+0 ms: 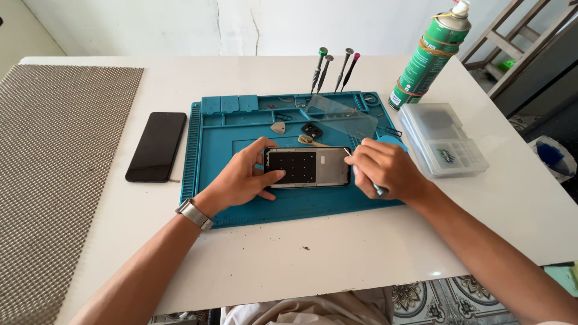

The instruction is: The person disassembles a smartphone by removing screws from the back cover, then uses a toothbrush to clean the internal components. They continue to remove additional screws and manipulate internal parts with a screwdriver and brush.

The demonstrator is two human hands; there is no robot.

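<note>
Far left, a grey woven mesh mat (60, 174) covers the end of the smooth white table (337, 253), its texture coarse and ribbed. Beside it a black phone (157, 146) lies flat, glossy screen dark, well apart from the hands.

Next comes the blue rubber work mat (238, 213), rectangular, with ridged edges and small moulded compartments along its top. The left hand (244, 177), a metal watch (194, 213) on its wrist, rests on this mat and clasps the left end of the phone frame (308, 167): thumb lying across its face, fingers curled over the top edge. The frame is a dark, rounded rectangle lying flat in the middle of the mat, its inner panel showing a grid of small dots.

Just behind it lie a grey triangular pick (277, 127), a small black part (311, 130), a brush (308, 141) with pale bristles, and a clear glass sheet (341, 117) tilted on the mat's far rim. Four slim screwdrivers (333, 69) stand upright in the mat's back edge.

The right hand (385, 168) is closed around a thin metal tool (379, 190), its tip touching the frame's upper right corner.

Further right, a clear plastic box (442, 141) sits on the table, and behind it a green spray can (430, 54) wrapped with rubber bands.
</note>
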